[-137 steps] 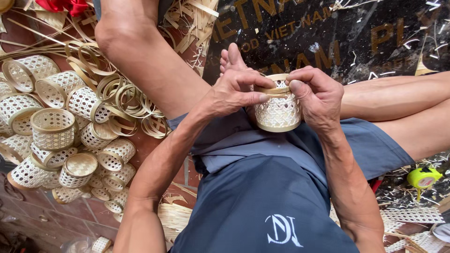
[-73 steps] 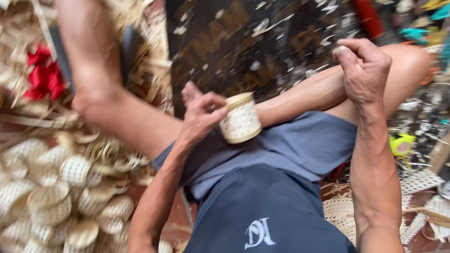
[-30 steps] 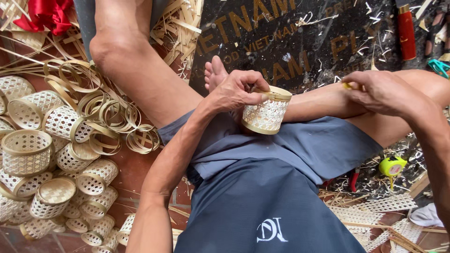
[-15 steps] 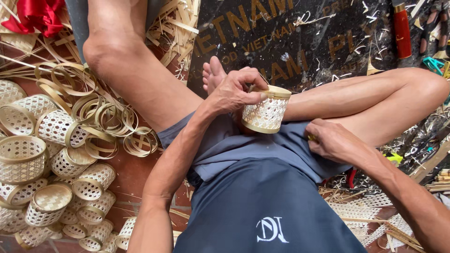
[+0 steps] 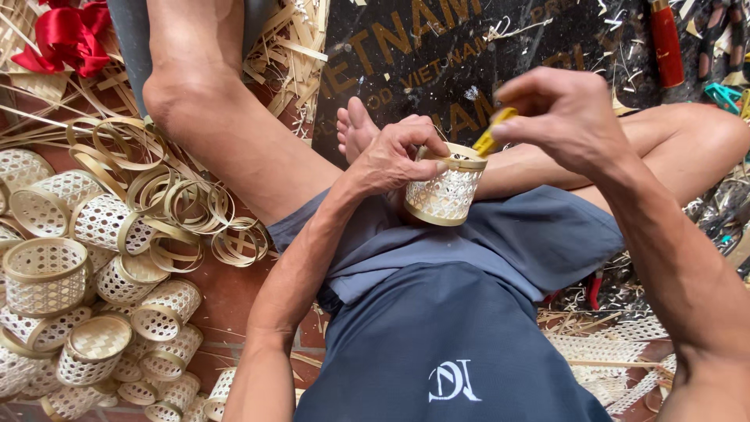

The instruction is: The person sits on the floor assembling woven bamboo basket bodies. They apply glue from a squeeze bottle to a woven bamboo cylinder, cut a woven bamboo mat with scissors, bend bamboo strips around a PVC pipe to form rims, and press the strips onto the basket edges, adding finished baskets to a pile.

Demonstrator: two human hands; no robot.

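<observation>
Yellow tool (image 5: 486, 141), pinched in the right hand (image 5: 558, 117), has come up to the rim of the basket (image 5: 445, 187) gripped by the left hand (image 5: 394, 156), so trimming looks ready.

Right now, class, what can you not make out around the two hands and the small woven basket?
Head view only:
- Yellow tool: mostly covered by the right hand, so its kind is unclear.
- Small woven basket: near wall hidden by the left hand; inside not visible.
- Pile of woven baskets: cut off by the left edge.
</observation>
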